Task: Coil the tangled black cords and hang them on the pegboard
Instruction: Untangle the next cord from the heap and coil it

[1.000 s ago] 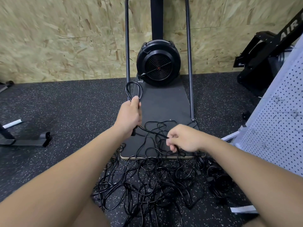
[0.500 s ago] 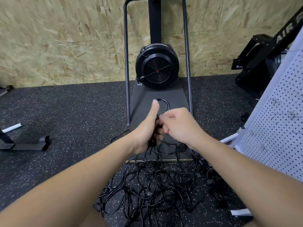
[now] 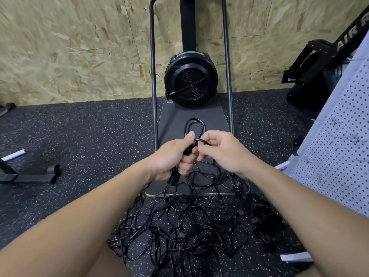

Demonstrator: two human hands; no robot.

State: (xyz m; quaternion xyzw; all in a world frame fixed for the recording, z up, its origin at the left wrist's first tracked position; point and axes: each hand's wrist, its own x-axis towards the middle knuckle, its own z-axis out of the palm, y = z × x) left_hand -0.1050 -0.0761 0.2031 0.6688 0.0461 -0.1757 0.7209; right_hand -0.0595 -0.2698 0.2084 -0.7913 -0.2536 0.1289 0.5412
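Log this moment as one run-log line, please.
stage: coiling | left hand: grips cord loop | right hand: pinches cord at coil | tangled cords: on floor | pegboard: no cords seen hung

Two bare forearms enter from the lower frame edge, no sleeves visible up to that edge. Left hand (image 3: 171, 156) and right hand (image 3: 221, 150): no gloves, rings, watch or wristband seen. Fingernails short and unpainted where visible. No markings on either arm.

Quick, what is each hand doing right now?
Left hand: grips the coiled black cord.
Right hand: pinches the same cord, next to the left hand.
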